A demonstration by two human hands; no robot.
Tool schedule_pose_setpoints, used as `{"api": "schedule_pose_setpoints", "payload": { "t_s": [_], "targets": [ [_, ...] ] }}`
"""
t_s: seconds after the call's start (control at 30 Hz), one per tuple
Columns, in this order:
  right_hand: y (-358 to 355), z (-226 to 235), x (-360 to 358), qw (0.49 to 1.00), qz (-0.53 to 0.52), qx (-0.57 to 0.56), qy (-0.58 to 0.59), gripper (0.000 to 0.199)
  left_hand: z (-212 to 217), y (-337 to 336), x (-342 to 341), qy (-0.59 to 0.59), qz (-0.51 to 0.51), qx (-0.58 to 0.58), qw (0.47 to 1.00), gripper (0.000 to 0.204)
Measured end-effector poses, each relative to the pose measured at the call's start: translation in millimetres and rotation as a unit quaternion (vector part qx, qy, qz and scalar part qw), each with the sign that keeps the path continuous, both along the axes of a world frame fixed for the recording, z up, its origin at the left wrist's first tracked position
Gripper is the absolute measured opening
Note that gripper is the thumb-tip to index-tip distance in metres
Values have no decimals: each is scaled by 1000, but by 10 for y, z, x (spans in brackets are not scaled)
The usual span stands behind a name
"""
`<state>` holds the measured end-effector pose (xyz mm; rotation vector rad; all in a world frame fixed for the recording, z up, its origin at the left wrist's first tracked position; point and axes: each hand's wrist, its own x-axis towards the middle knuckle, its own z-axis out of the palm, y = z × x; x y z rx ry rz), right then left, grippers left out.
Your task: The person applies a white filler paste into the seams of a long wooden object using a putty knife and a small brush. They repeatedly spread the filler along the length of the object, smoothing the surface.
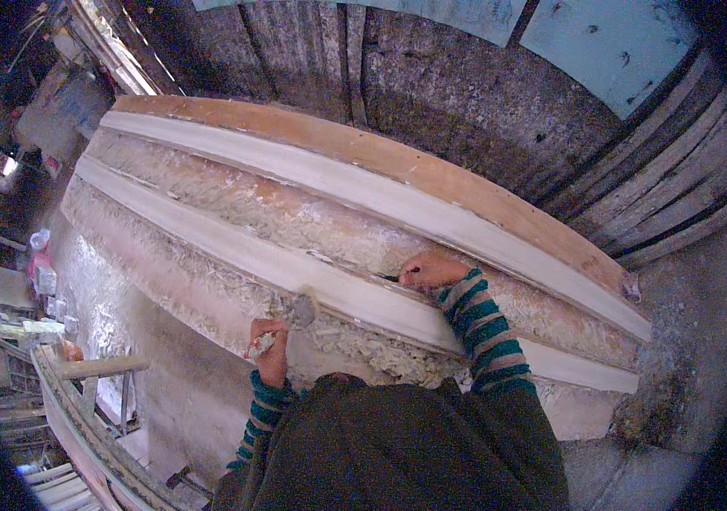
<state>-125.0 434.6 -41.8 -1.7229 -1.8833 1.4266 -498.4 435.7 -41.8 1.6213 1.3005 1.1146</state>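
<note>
left hand (271, 351) — fist grip, raised | right hand (428, 272) — fingers curled, reaching forward

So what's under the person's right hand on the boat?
The right hand presses on a pale smooth strip running along the rough hull. A small dark thing pokes out beside the fingers; the rest is covered.

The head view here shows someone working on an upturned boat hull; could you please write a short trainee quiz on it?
1. True or false: the left hand holds a brush.
2. Where does the right hand rest? A) on the pale strip along the hull B) on the blue panel C) on the floor
3. What pattern do the sleeves have?

Key: 1 true; 2 A; 3 stripes, teal and tan.
</note>
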Motion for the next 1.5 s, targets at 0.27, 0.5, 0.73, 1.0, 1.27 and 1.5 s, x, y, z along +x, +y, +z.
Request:
{"api": "schedule_pose_setpoints", "payload": {
  "t_s": [0.27,0.5,0.73,1.0,1.27,1.5],
  "targets": [
    [-436,668,523,978,-190,-60,63,28,259,-64,177,9,-46,12,999,13],
    [-1488,391,324,929,-363,63,24,30,394,-558,1776,-155,-296,-126,934,9],
    [-2609,168,151,867,-488,104,1,26,-604,225,1663,-130,-260,-120,949,5],
    [-2953,388,-127,838,-536,98,25,32,360,1555,191,-9,-72,144,987,10],
    [-2401,413,-359,882,-452,122,51,43,-28,-76,1705,-140,-290,-38,946,13],
    [-2638,332,-461,899,-422,100,56,34,-8,881,692,-17,-151,48,987,12]
  ]
}}
